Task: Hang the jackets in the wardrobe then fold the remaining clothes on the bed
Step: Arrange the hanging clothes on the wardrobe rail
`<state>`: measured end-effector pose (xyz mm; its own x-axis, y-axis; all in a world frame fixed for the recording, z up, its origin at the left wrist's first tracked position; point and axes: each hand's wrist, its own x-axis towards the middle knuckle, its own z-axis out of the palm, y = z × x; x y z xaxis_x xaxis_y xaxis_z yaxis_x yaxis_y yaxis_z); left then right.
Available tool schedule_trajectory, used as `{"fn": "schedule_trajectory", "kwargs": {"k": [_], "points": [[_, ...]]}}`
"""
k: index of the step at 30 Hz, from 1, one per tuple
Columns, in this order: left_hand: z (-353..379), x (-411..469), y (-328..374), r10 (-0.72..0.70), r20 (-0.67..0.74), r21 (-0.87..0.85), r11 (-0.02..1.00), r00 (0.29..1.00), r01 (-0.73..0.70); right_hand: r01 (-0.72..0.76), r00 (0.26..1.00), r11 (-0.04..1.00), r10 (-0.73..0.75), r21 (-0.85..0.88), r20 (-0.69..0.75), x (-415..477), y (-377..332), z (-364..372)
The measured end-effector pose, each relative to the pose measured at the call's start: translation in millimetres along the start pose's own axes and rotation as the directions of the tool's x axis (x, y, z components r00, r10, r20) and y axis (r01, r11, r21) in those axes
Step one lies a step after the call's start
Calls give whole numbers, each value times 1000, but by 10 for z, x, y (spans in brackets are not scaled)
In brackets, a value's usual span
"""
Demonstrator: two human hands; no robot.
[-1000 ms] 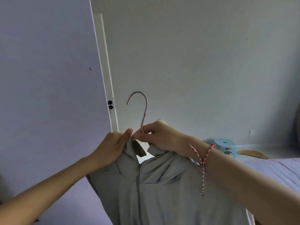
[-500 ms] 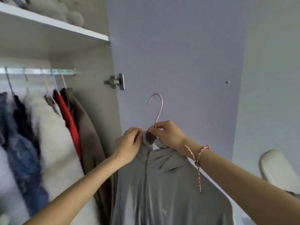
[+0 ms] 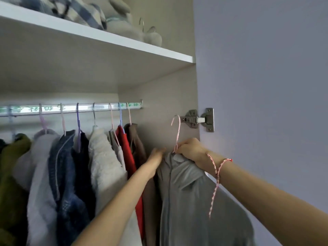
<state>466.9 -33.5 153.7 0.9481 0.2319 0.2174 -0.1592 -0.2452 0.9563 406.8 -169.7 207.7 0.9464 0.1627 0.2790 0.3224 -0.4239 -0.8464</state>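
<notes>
The grey jacket [image 3: 186,192] hangs on a pink hanger [image 3: 178,132] held up below and to the right of the wardrobe rail [image 3: 71,110], with the hook not on the rail. The right hand [image 3: 190,150] has its fingers curled round the hanger's neck at the collar (a red-and-white cord [image 3: 217,169] is tied at that wrist). The left hand [image 3: 157,155], somewhat blurred, reaches out with fingers roughly straight, their tips touching the left side of the collar. Under the rail's right end hang a brown jacket [image 3: 135,139] and a red garment [image 3: 124,146], with more clothes further left along the rail. The shelf [image 3: 110,39] lies above the rail, and the door hinge [image 3: 200,119] sits right of the rail's end.
</notes>
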Motion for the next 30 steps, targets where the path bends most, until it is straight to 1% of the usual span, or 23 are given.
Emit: {"fn": "schedule_trajectory", "kwargs": {"k": [1, 2, 3, 4, 6, 7, 9, 10, 12, 13, 14, 15, 16, 17, 18, 19, 20, 22, 23, 25, 27, 28, 30], "points": [[-10, 109, -41, -76, -140, -104, 993, 987, 61, 20, 1000, 1000, -19, -14, 4, 163, -24, 100], [-44, 204, -83, -137, -289, -170, 981, 947, 90, 40, 999, 999, -40, -13, -9, 332, -46, 190], [-62, 193, -94, -173, -398, -182, 977, 901, 107, 45, 998, 999, -45, -3, -49, 397, -54, 225], [-118, 210, -118, -183, -468, -174, 978, 865, 113, 56, 996, 998, -55, 15, -73, 504, -85, 283], [-252, 231, -193, -171, -557, -124, 985, 813, 122, 88, 992, 995, -84, 37, -93, 701, -140, 407], [-338, 227, -201, -157, -581, -85, 988, 799, 133, 110, 990, 993, -106, 38, -94, 779, -172, 470], [-497, 285, -269, -186, -579, -109, 983, 794, 150, 140, 988, 989, -136, 51, -79, 905, -243, 594], [-572, 347, -271, -214, -546, -144, 976, 810, 161, 165, 985, 986, -162, 39, -59, 1002, -321, 673], [-605, 394, -128, -293, -380, -264, 943, 877, 201, 177, 983, 984, -176, 22, -49, 1112, -418, 761], [-653, 469, -20, -296, -341, -267, 941, 892, 209, 194, 981, 981, -193, 27, -37, 1220, -531, 823], [-664, 532, 59, -266, -326, -212, 956, 907, 204, 196, 981, 980, -195, 23, -21, 1292, -601, 859], [-689, 583, 204, -193, -357, -137, 979, 914, 153, 201, 980, 979, -201, 15, -13, 1384, -679, 885], [-728, 646, 332, -69, -404, -41, 998, 912, 57, 207, 978, 978, -207, -2, -4, 1483, -746, 915], [-800, 698, 478, 75, -435, 93, 995, 897, -39, 215, 977, 977, -215, -12, 4, 1609, -819, 950], [-823, 676, 588, 207, -442, 238, 965, 873, -109, 202, 979, 979, -201, -31, 11, 1677, -810, 953], [-915, 673, 697, 335, -439, 357, 917, 834, -181, 207, 978, 977, -207, -45, 15, 1779, -857, 978], [-994, 701, 739, 433, -405, 449, 861, 805, -237, 201, 980, 978, -200, -56, 19, 1868, -877, 1005], [-1189, 826, 808, 539, -309, 610, 745, 784, -272, 214, 977, 972, -212, -98, 32, 2044, -930, 1083], [-1235, 852, 818, 561, -244, 695, 670, 791, -260, 221, 975, 968, -217, -122, 48, 2075, -893, 1112], [-1357, 1004, 862, 605, -141, 835, 498, 783, -235, 237, 971, 959, -227, -155, 82, 2176, -902, 1203], [-1398, 1103, 920, 615, -46, 945, 281, 787, -165, 249, 967, 944, -228, -215, 117, 2227, -831, 1265], [-1412, 1161, 935, 603, -2, 974, 181, 798, -134, 253, 966, 933, -229, -257, 120, 2226, -784, 1292], [-1430, 1273, 990, 548, 59, 993, 54, 834, -107, 259, 966, 915, -239, -311, 99, 2180, -682, 1327]]}}
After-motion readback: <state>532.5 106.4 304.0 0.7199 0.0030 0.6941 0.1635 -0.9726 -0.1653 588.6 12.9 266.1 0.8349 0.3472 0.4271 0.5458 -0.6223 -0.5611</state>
